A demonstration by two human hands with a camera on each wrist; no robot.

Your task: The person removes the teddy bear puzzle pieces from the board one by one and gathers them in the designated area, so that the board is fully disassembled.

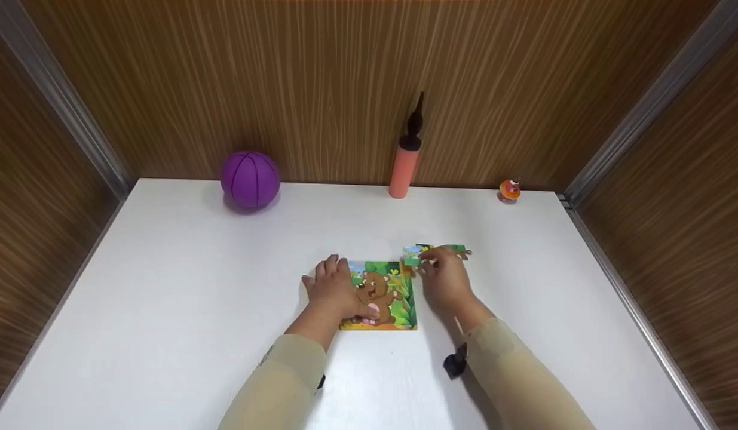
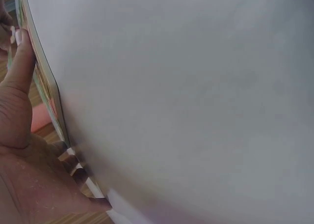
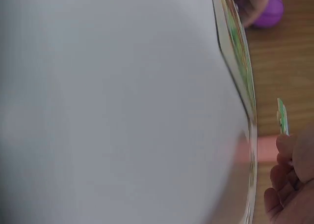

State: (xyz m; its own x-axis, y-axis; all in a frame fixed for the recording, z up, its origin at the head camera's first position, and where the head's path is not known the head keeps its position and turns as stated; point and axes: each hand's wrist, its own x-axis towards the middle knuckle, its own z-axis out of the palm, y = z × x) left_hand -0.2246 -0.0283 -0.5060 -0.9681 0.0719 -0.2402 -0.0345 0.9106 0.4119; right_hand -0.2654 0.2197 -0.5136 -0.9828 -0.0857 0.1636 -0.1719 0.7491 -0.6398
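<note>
A square picture puzzle [image 1: 389, 298] with a brown bear on it lies flat on the white table. My left hand [image 1: 333, 292] rests at its left side, the thumb pressed across the lower part of the picture and the fingers spread past its left edge. In the left wrist view, that thumb [image 2: 22, 62] lies along the puzzle's face. Just off the puzzle's upper right corner, my right hand [image 1: 446, 278] pinches a small puzzle piece [image 1: 412, 254], raised above the table in the right wrist view. Behind its fingers, more green puzzle pieces [image 1: 458, 247] show in part.
A purple ball [image 1: 250, 180] sits at the back left of the white table [image 1: 183, 286]. Against the wooden back wall stands a pink hand pump [image 1: 404, 167] with a black top. A small orange and red figurine [image 1: 510, 190] is at the back right.
</note>
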